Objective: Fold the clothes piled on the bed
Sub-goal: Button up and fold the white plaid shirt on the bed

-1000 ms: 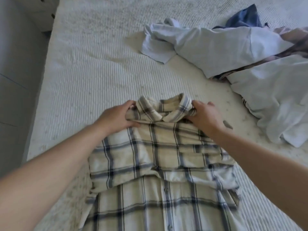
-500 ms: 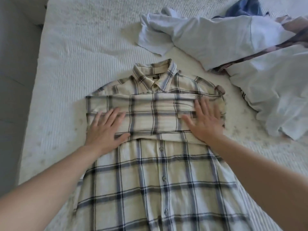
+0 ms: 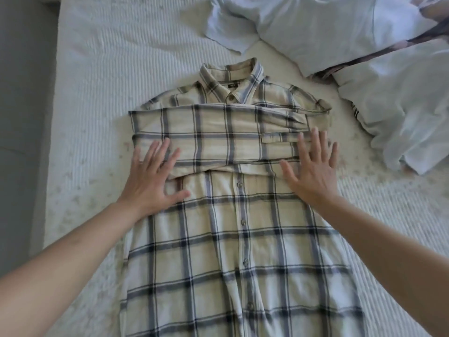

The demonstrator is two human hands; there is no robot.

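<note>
A cream plaid button shirt (image 3: 233, 251) lies flat, front up, on the white bed (image 3: 102, 76), collar pointing away from me. Its sleeves are folded across the chest in a band. My left hand (image 3: 151, 181) lies flat with spread fingers on the left end of that band. My right hand (image 3: 313, 171) presses flat on the right end, near the chest pocket. Neither hand holds anything. A pile of pale blue and white clothes (image 3: 345, 32) sits at the far right of the bed.
The bed's left edge runs down the left side, with grey floor (image 3: 21, 142) beyond it. A white garment (image 3: 398, 113) from the pile spreads close to the shirt's right shoulder. Bare mattress lies left of the shirt.
A second ago both hands gripped the shirt at the collar. They laid it flat away from me and moved onto the folded sleeves, then slid outward toward the shirt's sides.
</note>
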